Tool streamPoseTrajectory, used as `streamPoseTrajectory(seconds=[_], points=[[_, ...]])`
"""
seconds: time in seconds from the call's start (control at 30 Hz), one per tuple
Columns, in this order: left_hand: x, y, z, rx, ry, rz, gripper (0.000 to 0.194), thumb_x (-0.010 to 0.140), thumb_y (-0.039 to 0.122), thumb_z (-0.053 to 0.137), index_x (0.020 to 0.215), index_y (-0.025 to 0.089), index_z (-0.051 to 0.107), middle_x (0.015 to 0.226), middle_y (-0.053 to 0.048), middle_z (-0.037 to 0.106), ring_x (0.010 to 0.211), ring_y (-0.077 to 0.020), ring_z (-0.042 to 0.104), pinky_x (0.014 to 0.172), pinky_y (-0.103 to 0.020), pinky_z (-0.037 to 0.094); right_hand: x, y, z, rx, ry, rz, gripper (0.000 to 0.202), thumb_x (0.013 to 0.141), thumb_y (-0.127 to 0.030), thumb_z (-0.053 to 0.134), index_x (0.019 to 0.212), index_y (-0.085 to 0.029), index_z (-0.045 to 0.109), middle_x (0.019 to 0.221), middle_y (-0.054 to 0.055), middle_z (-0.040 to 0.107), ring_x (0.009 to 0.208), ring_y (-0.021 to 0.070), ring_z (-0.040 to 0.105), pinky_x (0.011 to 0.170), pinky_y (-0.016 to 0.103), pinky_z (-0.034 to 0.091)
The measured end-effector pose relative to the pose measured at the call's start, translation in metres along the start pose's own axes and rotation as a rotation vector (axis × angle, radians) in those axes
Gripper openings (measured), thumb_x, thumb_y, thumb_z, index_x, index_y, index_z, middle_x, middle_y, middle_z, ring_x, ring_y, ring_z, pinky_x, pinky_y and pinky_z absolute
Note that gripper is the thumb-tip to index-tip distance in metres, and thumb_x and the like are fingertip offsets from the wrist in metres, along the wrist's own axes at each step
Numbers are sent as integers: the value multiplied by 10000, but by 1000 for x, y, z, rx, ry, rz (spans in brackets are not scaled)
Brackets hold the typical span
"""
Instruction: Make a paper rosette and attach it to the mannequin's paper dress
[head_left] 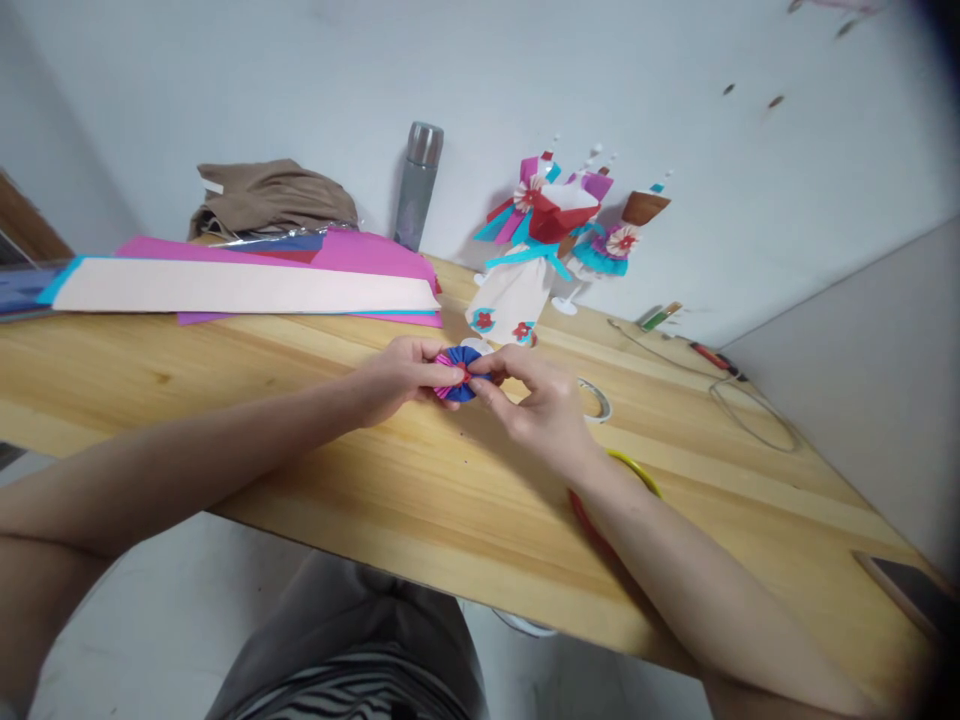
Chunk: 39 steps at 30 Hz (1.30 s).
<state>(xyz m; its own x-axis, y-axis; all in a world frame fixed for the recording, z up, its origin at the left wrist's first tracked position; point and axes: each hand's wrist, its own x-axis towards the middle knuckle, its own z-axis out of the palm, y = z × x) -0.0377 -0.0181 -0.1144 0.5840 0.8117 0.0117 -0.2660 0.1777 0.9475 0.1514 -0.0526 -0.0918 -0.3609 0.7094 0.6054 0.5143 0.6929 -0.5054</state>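
A small pleated paper rosette (460, 386), blue and pink with a red centre, is held above the wooden table between both hands. My left hand (405, 380) grips its pink side, thumb on top near the red middle. My right hand (536, 400) pinches the blue side with thumb and forefinger, close to the centre. Just behind the hands stand small paper dresses on stands; the nearest has a red top and a cream skirt (511, 290) with red flowers. Similar rosettes decorate the dresses behind it.
Coloured sheets with a cream strip (247, 285) on top lie at the left, a brown cloth (274, 200) behind. A grey bottle (418, 190) stands by the wall. A tape roll (595, 400), yellow-and-red handles (634, 470), a cable (750, 425) and a phone-like slab (904, 590) lie rightward.
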Motion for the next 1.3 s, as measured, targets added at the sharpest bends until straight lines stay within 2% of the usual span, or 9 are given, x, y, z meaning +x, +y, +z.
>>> streamPoseTrajectory(seconds=[0.2, 0.37, 0.53, 0.6, 0.7, 0.8, 1.03, 1.17, 1.3], points=[[1, 0, 2, -23, 5, -32, 281, 607, 257, 862, 762, 90, 698, 714, -43, 697, 632, -111, 654, 652, -239, 522, -1, -3, 1, -33, 15, 33, 107, 832, -198, 587, 738, -242, 615, 681, -1, 631, 615, 158, 581, 607, 324, 492], [-2, 5, 4, -58, -39, -16, 334, 628, 352, 865, 755, 89, 703, 713, -45, 686, 659, -121, 648, 698, -272, 548, 0, -4, 2, -62, 70, 8, 119, 822, -195, 569, 714, -241, 583, 669, -4, 620, 593, 144, 569, 593, 309, 483], [-1, 5, 2, 27, 88, 14, 419, 694, 486, 792, 776, 94, 668, 705, -52, 690, 631, -131, 659, 677, -282, 551, 0, -3, 4, -111, 124, -37, 133, 826, -163, 556, 721, -242, 581, 670, -3, 622, 597, 145, 576, 595, 309, 480], [0, 4, 2, 67, 150, 107, 386, 705, 451, 791, 810, 111, 641, 706, -32, 696, 634, -115, 657, 661, -251, 532, -1, -3, 4, -119, 142, -51, 130, 829, -159, 562, 731, -240, 588, 678, 0, 628, 602, 150, 583, 598, 313, 483], [0, 5, 4, 117, 148, 217, 342, 703, 318, 805, 888, 143, 577, 752, -14, 724, 662, -99, 666, 687, -231, 523, -1, -3, 4, -108, 139, -38, 124, 837, -174, 572, 736, -243, 594, 687, 3, 640, 602, 154, 590, 600, 321, 490], [-2, 7, 7, 160, 113, 232, 318, 705, 220, 779, 893, 160, 529, 752, 0, 724, 658, -100, 672, 685, -235, 525, -2, -3, 4, -67, 113, -17, 84, 828, -195, 588, 764, -244, 609, 703, 4, 649, 610, 156, 594, 607, 324, 498], [-3, 10, 9, 198, 172, 268, 251, 696, 142, 731, 817, 153, 511, 670, 31, 664, 586, -73, 628, 611, -202, 497, -6, -2, 2, 126, 126, 73, 99, 830, -232, 619, 924, -242, 644, 854, 17, 700, 667, 155, 648, 647, 315, 545], [-3, 8, 9, 228, 160, 309, 242, 696, 136, 727, 805, 152, 512, 669, 30, 653, 597, -82, 636, 612, -208, 510, -4, -7, 4, 55, 144, 90, 40, 837, -259, 640, 836, -219, 637, 770, 3, 694, 634, 141, 645, 632, 292, 545], [-3, 4, 10, 264, 138, 366, 212, 698, 129, 706, 786, 153, 515, 671, 33, 636, 603, -79, 633, 601, -202, 515, -3, -10, 8, 7, 150, 71, 77, 811, -225, 653, 743, -216, 617, 680, -17, 655, 579, 121, 597, 583, 262, 512]])
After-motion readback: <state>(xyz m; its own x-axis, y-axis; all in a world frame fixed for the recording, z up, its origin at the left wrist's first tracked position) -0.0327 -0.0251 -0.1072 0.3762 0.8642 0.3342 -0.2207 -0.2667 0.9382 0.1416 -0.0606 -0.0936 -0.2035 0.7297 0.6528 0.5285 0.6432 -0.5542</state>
